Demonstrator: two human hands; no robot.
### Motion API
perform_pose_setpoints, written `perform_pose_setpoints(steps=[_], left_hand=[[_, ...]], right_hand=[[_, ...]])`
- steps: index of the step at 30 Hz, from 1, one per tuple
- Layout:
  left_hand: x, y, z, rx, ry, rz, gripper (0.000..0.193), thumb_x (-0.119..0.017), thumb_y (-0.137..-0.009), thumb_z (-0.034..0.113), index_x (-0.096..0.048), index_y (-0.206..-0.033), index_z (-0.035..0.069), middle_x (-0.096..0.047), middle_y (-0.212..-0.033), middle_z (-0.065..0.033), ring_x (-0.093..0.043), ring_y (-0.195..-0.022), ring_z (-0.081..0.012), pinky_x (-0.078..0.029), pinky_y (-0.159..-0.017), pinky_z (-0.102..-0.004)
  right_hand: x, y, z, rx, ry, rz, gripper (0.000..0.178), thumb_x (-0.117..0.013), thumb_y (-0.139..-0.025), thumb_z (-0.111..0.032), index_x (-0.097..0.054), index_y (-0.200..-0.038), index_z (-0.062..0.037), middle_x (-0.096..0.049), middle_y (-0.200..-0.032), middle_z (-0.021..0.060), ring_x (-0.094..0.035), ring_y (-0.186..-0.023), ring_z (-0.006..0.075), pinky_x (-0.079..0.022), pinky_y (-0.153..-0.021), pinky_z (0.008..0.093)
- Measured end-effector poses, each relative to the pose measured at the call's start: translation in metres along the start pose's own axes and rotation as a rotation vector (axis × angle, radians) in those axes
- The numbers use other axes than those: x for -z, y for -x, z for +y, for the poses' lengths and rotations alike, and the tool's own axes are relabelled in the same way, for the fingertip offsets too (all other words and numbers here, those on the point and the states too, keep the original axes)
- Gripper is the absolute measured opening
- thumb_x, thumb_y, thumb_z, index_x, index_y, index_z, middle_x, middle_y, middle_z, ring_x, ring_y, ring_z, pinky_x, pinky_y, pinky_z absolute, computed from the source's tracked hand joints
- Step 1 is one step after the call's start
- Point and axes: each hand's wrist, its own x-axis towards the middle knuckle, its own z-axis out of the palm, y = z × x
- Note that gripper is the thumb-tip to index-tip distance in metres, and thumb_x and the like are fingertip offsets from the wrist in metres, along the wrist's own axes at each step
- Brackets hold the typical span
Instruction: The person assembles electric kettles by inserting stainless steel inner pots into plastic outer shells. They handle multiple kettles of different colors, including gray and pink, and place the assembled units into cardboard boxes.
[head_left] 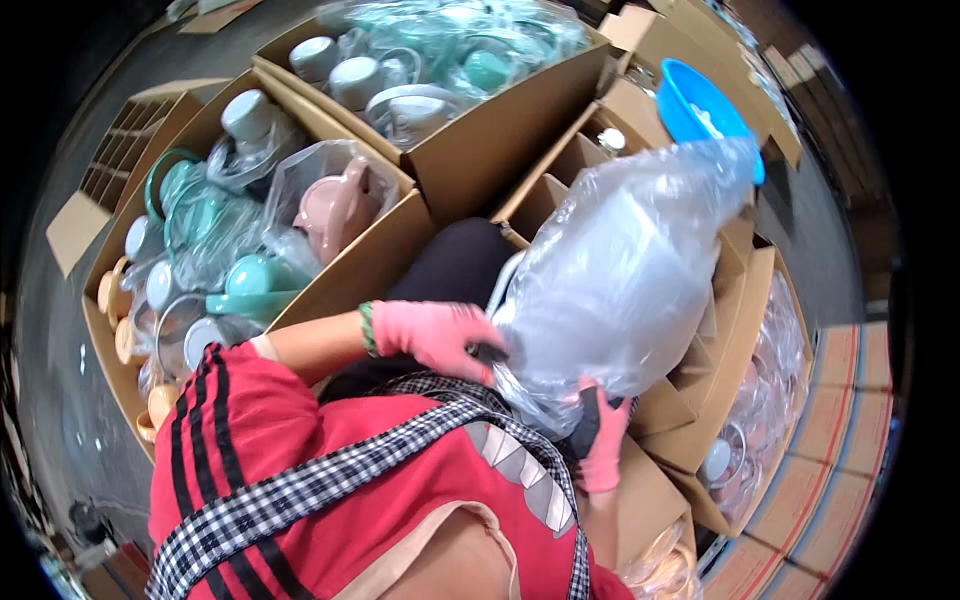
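A large clear plastic bag (620, 280) puffs out in front of me over a divided cardboard box. Something pale shows through the film, but its shape is blurred. A white curved handle (503, 285) sticks out beside the bag's left edge. My left hand (435, 335), in a pink glove with dark fingertips, pinches the gathered film at the bag's lower left. Gloved the same way, my right hand (603, 430) grips the bag's lower end, its thumb on the film and its other fingers partly hidden.
Open cartons hold bagged teal, pink, white and orange jugs, one carton (345, 275) at left and another (500, 140) at the back. A blue basin (690, 90) stands at the far right. Beneath the bag lies the divided box (735, 320). Stacked cartons (835, 430) line the right side.
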Motion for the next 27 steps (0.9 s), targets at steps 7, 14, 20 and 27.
perform_pose_setpoints(steps=[7,14,20,27], left_hand=[[0.095,-0.100,-0.013,-0.165,0.896,0.609,0.055,-0.049,-0.086,0.041,-0.039,-0.122,0.001,-0.051,-0.107,-0.0026,-0.048,-0.097,-0.0113,-0.038,-0.087,-0.0249],[0.015,-0.091,0.039,0.129,0.009,0.278,0.098,-0.071,-0.066,0.037,-0.012,-0.132,-0.004,-0.039,-0.124,-0.0208,-0.040,-0.116,-0.0255,-0.032,-0.096,-0.0345],[-0.006,-0.090,0.062,0.075,-0.375,0.227,0.101,-0.073,-0.065,0.032,-0.006,-0.130,-0.008,-0.039,-0.121,-0.0261,-0.044,-0.112,-0.0330,-0.036,-0.092,-0.0354],[0.004,-0.070,0.043,-0.032,-0.641,0.094,0.105,-0.078,-0.055,0.034,-0.016,-0.122,-0.017,-0.037,-0.118,-0.0308,-0.040,-0.111,-0.0397,-0.034,-0.093,-0.0392]], right_hand=[[-0.012,-0.006,-0.146,0.116,-0.144,-0.198,0.018,-0.063,-0.076,-0.007,-0.056,-0.091,0.0010,-0.057,-0.075,0.0015,-0.053,-0.062,0.0080,-0.043,-0.056,0.0203],[0.010,0.008,-0.071,0.513,0.353,0.452,0.043,-0.071,-0.065,-0.013,-0.048,-0.098,0.0045,-0.059,-0.081,0.0176,-0.059,-0.075,0.0330,-0.046,-0.068,0.0355],[0.022,0.034,0.002,0.433,0.590,0.486,0.055,-0.067,-0.068,-0.013,-0.038,-0.112,0.0042,-0.048,-0.103,0.0239,-0.050,-0.092,0.0400,-0.041,-0.081,0.0385],[0.000,0.034,0.058,0.163,0.016,0.365,0.046,-0.068,-0.069,-0.013,-0.048,-0.107,0.0024,-0.054,-0.105,0.0153,-0.053,-0.096,0.0276,-0.040,-0.085,0.0338]])
